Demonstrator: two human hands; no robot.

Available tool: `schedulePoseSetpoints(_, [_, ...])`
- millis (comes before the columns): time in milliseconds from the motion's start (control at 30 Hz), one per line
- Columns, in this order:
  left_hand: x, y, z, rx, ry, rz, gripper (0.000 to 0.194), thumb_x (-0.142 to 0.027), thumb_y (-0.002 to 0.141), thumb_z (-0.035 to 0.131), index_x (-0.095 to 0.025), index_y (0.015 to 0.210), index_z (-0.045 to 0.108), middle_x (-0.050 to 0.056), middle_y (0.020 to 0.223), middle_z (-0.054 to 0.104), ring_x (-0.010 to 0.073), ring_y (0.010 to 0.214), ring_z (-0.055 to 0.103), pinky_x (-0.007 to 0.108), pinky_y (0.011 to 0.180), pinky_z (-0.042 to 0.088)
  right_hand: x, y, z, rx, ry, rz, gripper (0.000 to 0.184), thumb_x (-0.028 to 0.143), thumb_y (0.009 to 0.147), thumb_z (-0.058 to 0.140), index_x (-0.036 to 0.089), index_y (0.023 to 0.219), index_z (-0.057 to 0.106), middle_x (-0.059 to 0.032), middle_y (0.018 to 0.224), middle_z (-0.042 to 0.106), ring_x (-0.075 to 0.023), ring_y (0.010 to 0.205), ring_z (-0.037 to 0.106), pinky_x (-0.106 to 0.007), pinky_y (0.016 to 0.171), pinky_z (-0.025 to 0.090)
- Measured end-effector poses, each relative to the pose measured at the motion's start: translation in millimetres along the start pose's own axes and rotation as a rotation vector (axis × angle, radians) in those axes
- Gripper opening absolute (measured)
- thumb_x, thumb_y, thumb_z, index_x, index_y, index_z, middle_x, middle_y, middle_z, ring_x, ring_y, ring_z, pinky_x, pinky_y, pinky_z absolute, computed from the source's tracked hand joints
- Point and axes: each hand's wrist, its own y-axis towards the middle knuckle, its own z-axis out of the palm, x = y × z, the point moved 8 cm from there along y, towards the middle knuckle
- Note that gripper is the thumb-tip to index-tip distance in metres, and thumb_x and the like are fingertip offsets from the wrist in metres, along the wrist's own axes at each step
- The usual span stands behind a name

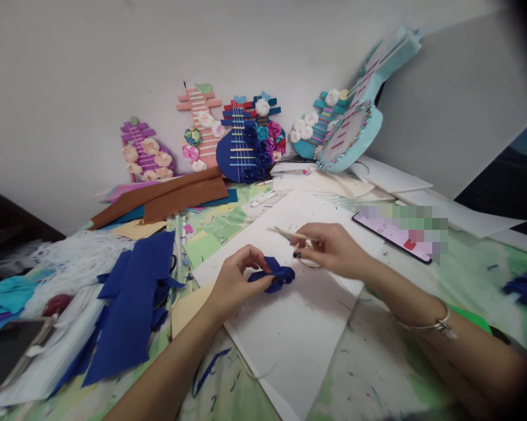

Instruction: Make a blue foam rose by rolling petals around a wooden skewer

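Note:
My left hand (235, 275) is closed on a small dark blue felt flower (274, 273), pinching it just above a white sheet (290, 327) on the table. My right hand (329, 248) is closed round a thin pale stick (285, 233) that points left, just above and to the right of the flower. A gold ring shape shows under the right hand's fingers. A bracelet sits on my right wrist.
Blue felt pieces (132, 304) lie at the left, brown felt strips (167, 196) behind them. Several felt guitars (246, 143) lean on the wall, a large turquoise one (355, 128) at the right. A phone (390, 237) lies right of the sheet.

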Motion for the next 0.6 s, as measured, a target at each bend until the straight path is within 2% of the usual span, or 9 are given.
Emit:
schedulePoseSetpoints(100, [-9.9,-2.4,12.5,0.103,-0.047,0.045,0.017,-0.008,0.066,0.067,-0.016,0.078,0.058,0.001,0.081,0.058,0.0144,0.08,0.058,0.029,0.077,0.046,13.4,-4.6,27.6,0.07,0.084,-0.016,0.013,0.016,0.075,0.061,0.018,0.087,0.064,0.0018,0.069,0.061,-0.0068,0.056,0.047,-0.02,0.055,0.033])
schedulePoseSetpoints(167, [-12.5,-3.5,17.3,0.142,-0.023,0.047,0.017,-0.005,0.065,0.066,-0.016,0.078,0.061,0.002,0.082,0.057,0.0141,0.081,0.057,0.028,0.078,0.045,17.3,-6.8,35.3,0.063,0.127,-0.014,0.011,0.012,0.073,0.06,0.017,0.082,0.064,0.0035,0.062,0.057,-0.0059,0.052,0.045,-0.019,0.052,0.032])
schedulePoseSetpoints(300, [-7.6,-4.5,18.3,0.148,-0.038,-0.004,0.021,-0.005,0.067,0.065,-0.017,0.083,0.061,0.001,0.082,0.057,0.0134,0.08,0.057,0.027,0.077,0.045,18.4,-8.4,31.5,-0.027,0.163,-0.018,0.009,0.009,0.07,0.062,0.016,0.074,0.063,0.0043,0.059,0.056,-0.0059,0.053,0.045,-0.018,0.052,0.033])
schedulePoseSetpoints(467, [-2.5,-6.1,15.8,0.124,-0.085,-0.035,0.026,-0.008,0.069,0.066,-0.018,0.089,0.053,-0.001,0.081,0.058,0.0124,0.078,0.057,0.026,0.076,0.045,16.7,-9.3,29.2,-0.058,0.147,0.001,0.005,0.011,0.073,0.062,0.017,0.072,0.063,0.0038,0.06,0.056,-0.0067,0.055,0.047,-0.019,0.053,0.033])
schedulePoseSetpoints(600, [-1.7,-5.9,17.2,0.146,-0.095,-0.052,0.027,-0.018,0.073,0.067,-0.018,0.097,0.055,0.002,0.086,0.06,0.0132,0.078,0.057,0.026,0.075,0.045,20.9,-10.3,26.5,-0.091,0.111,-0.041,0.011,0.006,0.071,0.059,0.017,0.072,0.059,0.0037,0.063,0.054,-0.0074,0.058,0.046,-0.02,0.056,0.032])
